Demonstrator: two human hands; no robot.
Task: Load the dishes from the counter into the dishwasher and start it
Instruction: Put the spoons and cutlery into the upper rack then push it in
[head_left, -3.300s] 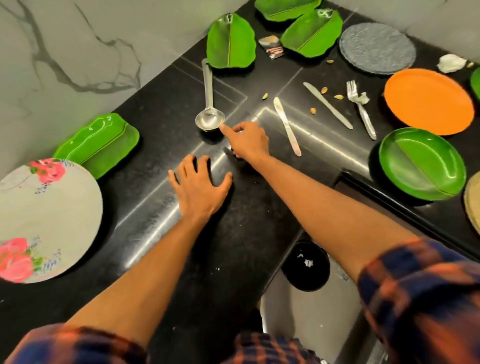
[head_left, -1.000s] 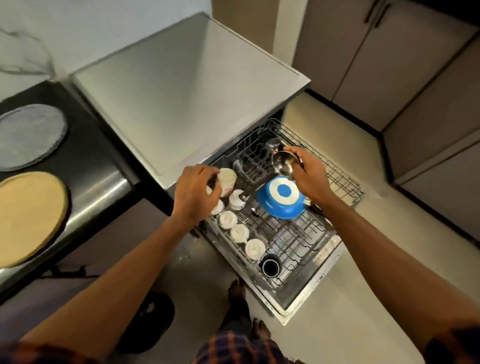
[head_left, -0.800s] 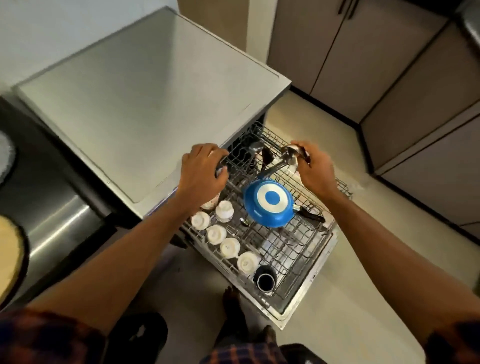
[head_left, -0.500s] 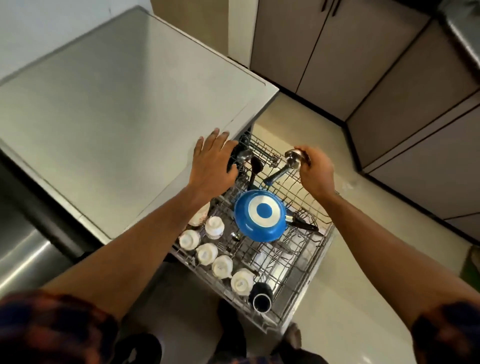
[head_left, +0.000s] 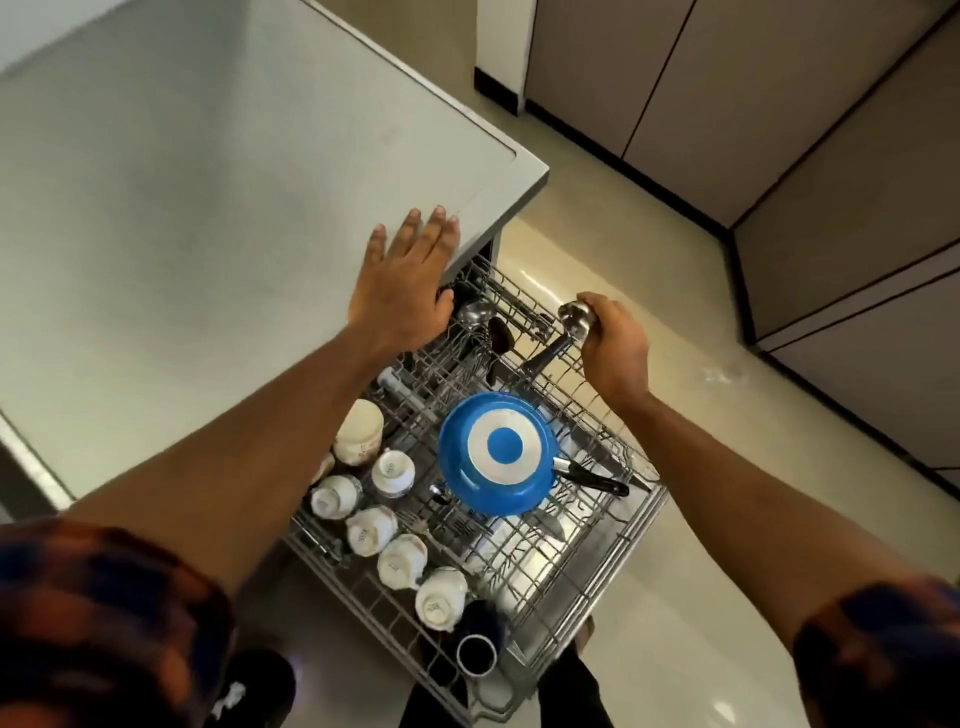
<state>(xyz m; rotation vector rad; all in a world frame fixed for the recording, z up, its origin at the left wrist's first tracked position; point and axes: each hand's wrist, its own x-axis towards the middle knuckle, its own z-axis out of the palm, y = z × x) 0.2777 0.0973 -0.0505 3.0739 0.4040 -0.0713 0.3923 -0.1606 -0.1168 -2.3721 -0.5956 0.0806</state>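
Observation:
The dishwasher's wire rack (head_left: 613, 566) is pulled out below me. My right hand (head_left: 613, 343) grips the bowl end of a steel ladle (head_left: 574, 319), whose handle slants down into the rack's far part. My left hand (head_left: 405, 280) rests flat, fingers straight, on the grey dishwasher top (head_left: 218, 197) at its front edge. In the rack lie an upturned blue pan (head_left: 498, 452) with a black handle, several upturned white cups (head_left: 389, 525), a dark mug (head_left: 475, 654) and another ladle (head_left: 475, 314).
Grey cabinet doors (head_left: 831, 130) line the far wall and the right side. A glossy cream floor (head_left: 701, 597) lies around the rack. My feet stand close to the rack's near corner.
I turned from the counter to the dishwasher with the ladle. In the last second my left hand moved from the rack's edge up onto the dishwasher top and flattened; the ladle's handle sank into the rack.

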